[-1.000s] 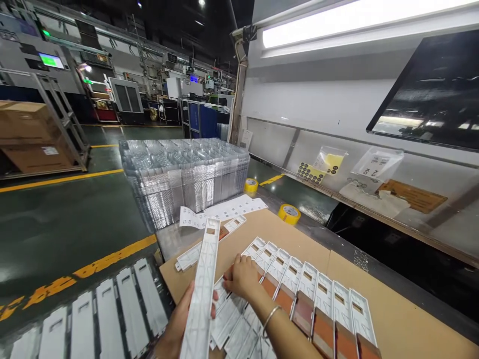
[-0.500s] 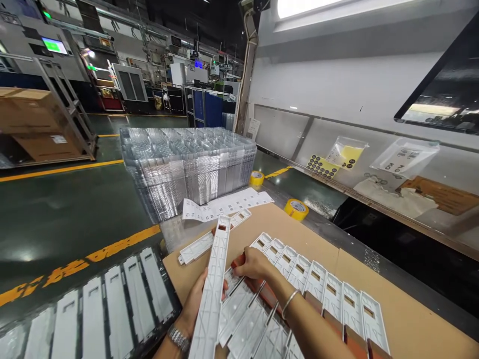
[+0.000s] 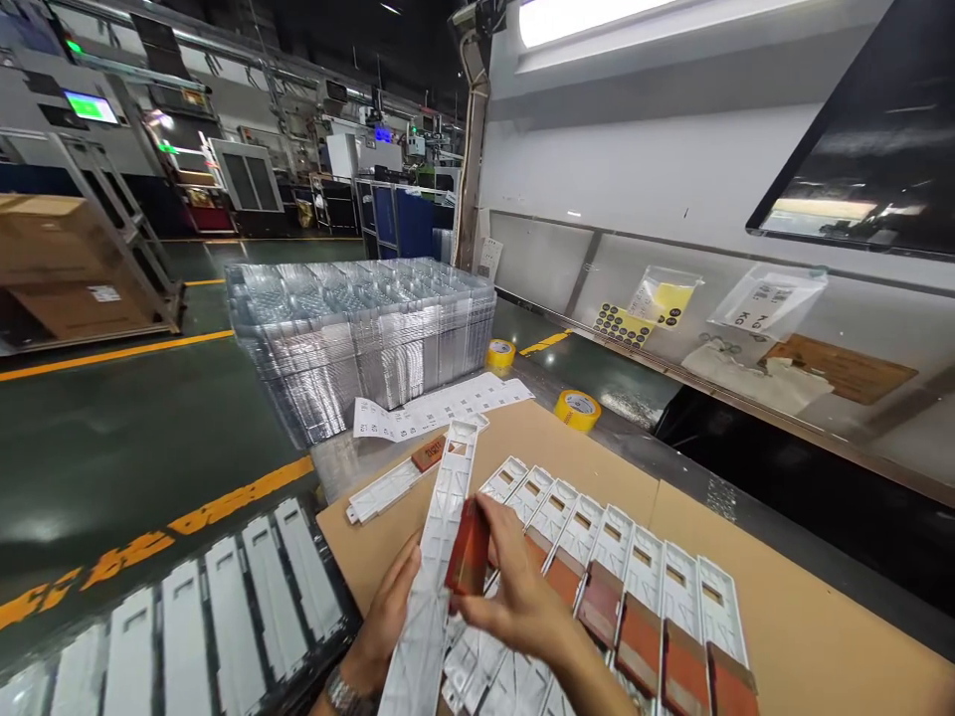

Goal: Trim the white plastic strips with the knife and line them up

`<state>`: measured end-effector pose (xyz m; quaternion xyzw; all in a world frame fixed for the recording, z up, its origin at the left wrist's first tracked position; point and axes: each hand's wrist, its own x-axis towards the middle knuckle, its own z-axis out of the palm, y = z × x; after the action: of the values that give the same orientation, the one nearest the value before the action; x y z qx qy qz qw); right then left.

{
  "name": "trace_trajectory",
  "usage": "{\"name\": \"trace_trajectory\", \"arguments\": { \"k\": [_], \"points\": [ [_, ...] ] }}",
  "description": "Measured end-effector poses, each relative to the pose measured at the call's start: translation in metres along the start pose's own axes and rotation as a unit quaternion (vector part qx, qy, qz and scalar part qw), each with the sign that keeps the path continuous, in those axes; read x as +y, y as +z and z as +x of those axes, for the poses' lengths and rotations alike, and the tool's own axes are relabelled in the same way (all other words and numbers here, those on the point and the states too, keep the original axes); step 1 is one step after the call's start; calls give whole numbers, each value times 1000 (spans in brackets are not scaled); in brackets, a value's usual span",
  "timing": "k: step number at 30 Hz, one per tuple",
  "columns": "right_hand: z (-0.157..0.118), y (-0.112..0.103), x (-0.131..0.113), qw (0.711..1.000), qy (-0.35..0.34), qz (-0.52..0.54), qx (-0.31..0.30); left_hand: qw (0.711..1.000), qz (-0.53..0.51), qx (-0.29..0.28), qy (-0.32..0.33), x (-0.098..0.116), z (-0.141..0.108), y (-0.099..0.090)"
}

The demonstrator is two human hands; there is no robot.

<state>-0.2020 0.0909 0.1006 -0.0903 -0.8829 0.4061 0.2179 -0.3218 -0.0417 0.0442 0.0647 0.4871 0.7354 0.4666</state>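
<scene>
My left hand (image 3: 389,607) is closed around a long white ribbed plastic strip (image 3: 437,542), held tilted with its rectangular window at the far end. My right hand (image 3: 514,587) grips a reddish-brown block (image 3: 469,557) between thumb and fingers, right against the strip's right edge. Whether the two touch I cannot tell. Below and to the right lies a row of similar white strips (image 3: 613,527), with several reddish-brown blocks (image 3: 640,636) resting across them. Beyond the held strip, another white strip (image 3: 384,494) lies on the cardboard with a marked brown block (image 3: 428,454) on it.
At left, a black tray (image 3: 339,587) carries several white strips. A stack of clear plastic trays (image 3: 365,338) stands behind the cardboard (image 3: 597,467). A printed label sheet (image 3: 440,406) and yellow tape rolls (image 3: 577,409) lie nearby. A white panel (image 3: 634,149) rises at right.
My right hand has lifted the reddish-brown block from among the row of strips and brought it beside the held strip. The view has shifted slightly; my left hand keeps its hold.
</scene>
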Motion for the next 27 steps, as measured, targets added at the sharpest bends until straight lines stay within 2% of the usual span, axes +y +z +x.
{"name": "trace_trajectory", "arguments": {
  "k": [3,7,13,16,19,21,23,25,27],
  "points": [
    [-18,10,-19,995,-60,-75,23,998,35,31,51,-3,-14,6],
    [-32,11,-26,986,-64,-150,30,990,115,33,78,-10,-32,15],
    [-45,10,-30,973,-75,-213,34,980,127,-89,122,-20,-50,27],
    [-53,11,-34,972,-64,-222,43,973,135,-122,142,-23,-53,29],
    [-63,8,-39,980,-50,-191,36,970,145,-144,129,-25,-57,30],
    [-67,5,-40,992,-25,-121,40,974,135,-147,110,-27,-62,33],
    [-67,4,-40,994,46,-28,98,981,118,-122,98,-29,-69,37],
    [-61,8,-39,969,144,54,193,985,112,-92,94,-33,-77,42],
    [-52,16,-39,933,223,122,256,984,130,-75,97,-38,-82,45]
  ]
}}
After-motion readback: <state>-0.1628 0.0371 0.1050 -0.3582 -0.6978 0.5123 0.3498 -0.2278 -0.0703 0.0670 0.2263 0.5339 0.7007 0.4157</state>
